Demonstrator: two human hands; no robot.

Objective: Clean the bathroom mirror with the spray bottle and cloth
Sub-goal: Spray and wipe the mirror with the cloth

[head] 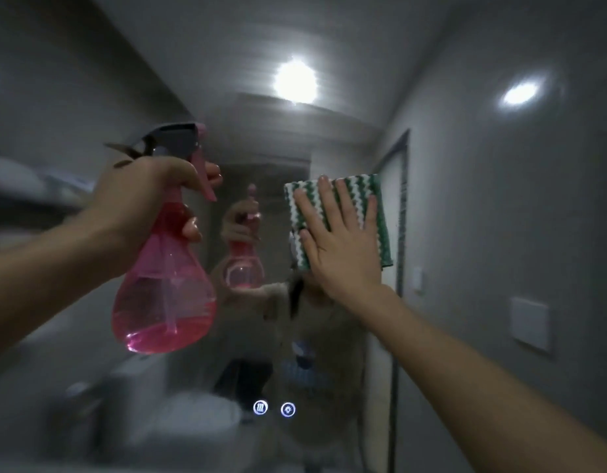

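Observation:
The bathroom mirror [329,131] fills most of the head view. My left hand [141,199] grips the neck of a pink see-through spray bottle [165,295] with a grey head, held upright a little in front of the glass; one finger lies on the pink trigger. A little pink liquid sits at the bottom. My right hand [339,240] presses a folded green-and-white striped cloth [360,199] flat against the mirror with straight, spread fingers. The mirror reflects the bottle, my hand and a person behind the cloth.
Two lit touch icons [274,408] glow low on the mirror. A ceiling light [295,81] reflects at the top, a second one at upper right. A blurred white sink area [193,425] lies below. A shelf [29,189] juts in at the left.

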